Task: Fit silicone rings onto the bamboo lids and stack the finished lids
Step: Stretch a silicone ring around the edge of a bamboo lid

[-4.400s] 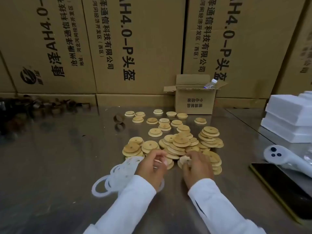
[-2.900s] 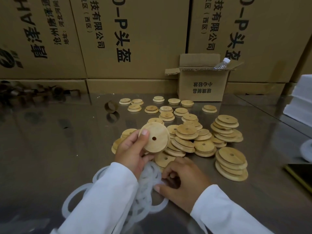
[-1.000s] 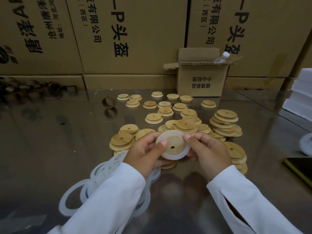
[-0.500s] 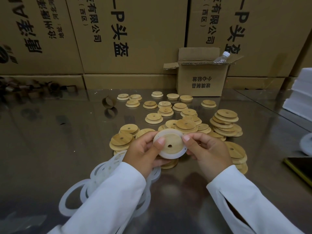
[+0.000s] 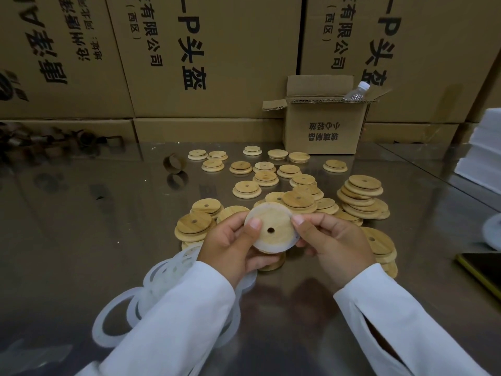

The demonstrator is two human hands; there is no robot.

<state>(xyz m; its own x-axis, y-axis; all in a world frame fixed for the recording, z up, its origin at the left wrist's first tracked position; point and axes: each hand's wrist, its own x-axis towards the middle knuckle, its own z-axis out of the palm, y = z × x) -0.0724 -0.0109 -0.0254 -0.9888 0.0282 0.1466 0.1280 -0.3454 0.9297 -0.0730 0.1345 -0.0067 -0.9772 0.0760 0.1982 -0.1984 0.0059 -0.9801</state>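
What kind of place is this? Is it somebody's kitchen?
Not a kitchen, most likely a small factory or warehouse workbench. Big printed cardboard cartons are stacked behind, and the metal table holds dozens of bamboo lids and a heap of silicone rings waiting to be fitted.

head view, looking forward-down, close over table [image 5: 81, 240].
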